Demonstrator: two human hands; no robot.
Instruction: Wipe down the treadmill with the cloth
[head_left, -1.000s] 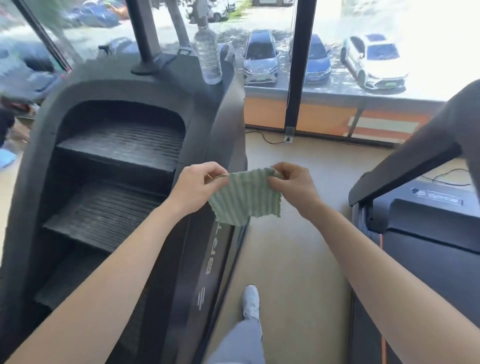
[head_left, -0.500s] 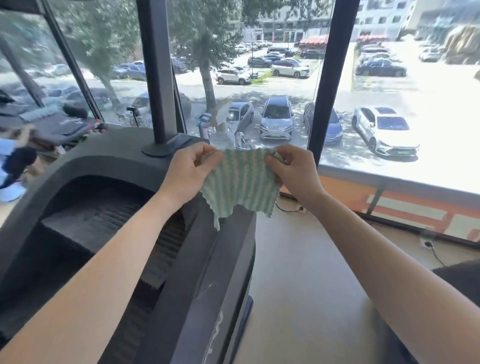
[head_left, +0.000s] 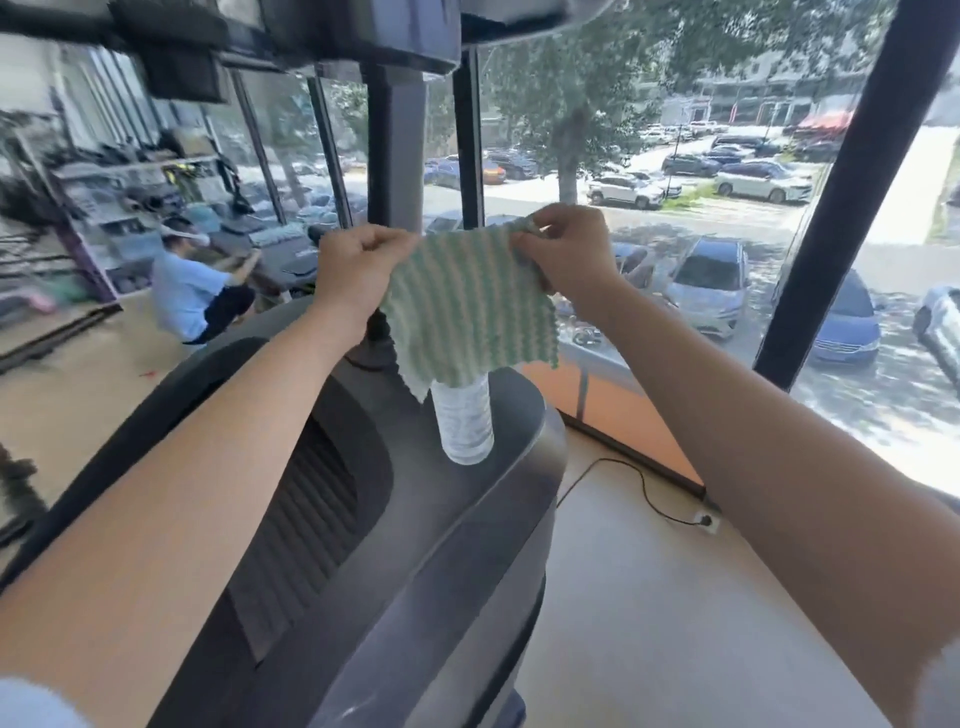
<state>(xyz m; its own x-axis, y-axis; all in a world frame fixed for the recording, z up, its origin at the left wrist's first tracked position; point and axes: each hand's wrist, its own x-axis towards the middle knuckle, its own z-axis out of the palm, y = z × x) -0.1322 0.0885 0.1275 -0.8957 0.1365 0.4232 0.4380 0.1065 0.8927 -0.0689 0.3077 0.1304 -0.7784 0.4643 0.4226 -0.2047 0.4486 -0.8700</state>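
Cloth (head_left: 467, 306) spread midair: left hand (head_left: 358, 260) and right hand (head_left: 566, 254) each pinch a top corner. Risk: hem could snag bottle (head_left: 464, 421) near treadmill (head_left: 467, 519) housing's right edge, toppling it.

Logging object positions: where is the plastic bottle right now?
Head view, centre: the plastic bottle stands upright on the machine's dark housing, just below the striped cloth, which hides its top.

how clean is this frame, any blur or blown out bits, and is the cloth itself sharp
Head view: the green-and-white striped cloth held between the left hand and right hand is fairly sharp; the person in a light blue shirt and the gym behind are smeared by blur; the sunlit pavement outside is blown out; wide-angle distortion leans the black window post.
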